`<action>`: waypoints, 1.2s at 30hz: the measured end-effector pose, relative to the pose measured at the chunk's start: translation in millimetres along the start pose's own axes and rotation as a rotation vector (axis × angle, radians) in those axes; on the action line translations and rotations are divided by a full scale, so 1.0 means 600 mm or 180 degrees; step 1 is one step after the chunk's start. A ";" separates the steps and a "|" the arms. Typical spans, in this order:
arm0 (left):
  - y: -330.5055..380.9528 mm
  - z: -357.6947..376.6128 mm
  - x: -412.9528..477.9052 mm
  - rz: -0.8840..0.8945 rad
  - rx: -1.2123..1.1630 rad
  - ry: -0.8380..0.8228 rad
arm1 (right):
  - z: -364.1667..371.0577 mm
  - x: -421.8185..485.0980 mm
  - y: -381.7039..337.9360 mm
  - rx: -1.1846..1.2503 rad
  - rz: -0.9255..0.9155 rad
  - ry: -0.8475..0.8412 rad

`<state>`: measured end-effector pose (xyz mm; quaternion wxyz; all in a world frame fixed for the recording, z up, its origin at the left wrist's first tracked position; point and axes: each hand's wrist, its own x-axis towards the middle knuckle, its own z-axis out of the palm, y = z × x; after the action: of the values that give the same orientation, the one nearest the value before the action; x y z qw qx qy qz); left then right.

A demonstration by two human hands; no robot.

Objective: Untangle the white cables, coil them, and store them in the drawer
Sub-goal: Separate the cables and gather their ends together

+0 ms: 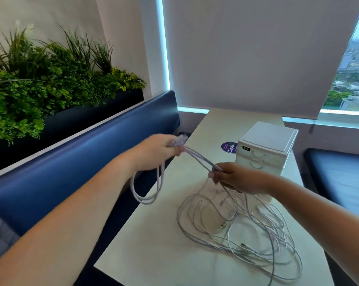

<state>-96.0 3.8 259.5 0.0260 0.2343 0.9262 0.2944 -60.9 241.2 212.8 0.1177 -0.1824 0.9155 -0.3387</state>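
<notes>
The left hand (158, 150) is closed around gathered loops of white cable (147, 188) hanging off the table's (154, 254) edge. Strands run taut to the right hand (232, 178), pinched shut on them above the tangled cables (246, 230), beside the closed drawer unit (265, 147).

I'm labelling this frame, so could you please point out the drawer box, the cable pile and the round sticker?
drawer box (267, 141): head view, on its flat white lid.
cable pile (246, 240): head view, on the tangled strands lying on the table.
round sticker (228, 148): head view, on its purple face.
</notes>
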 end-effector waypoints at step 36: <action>0.012 -0.157 0.027 0.0006 -0.0667 0.3113 | 0.013 -0.010 0.145 -0.0725 0.0558 0.0359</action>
<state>-124.8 -33.7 342.8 -0.3881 0.0658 0.7951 0.4613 -75.1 300.3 150.1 0.0738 -0.0948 0.9656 -0.2308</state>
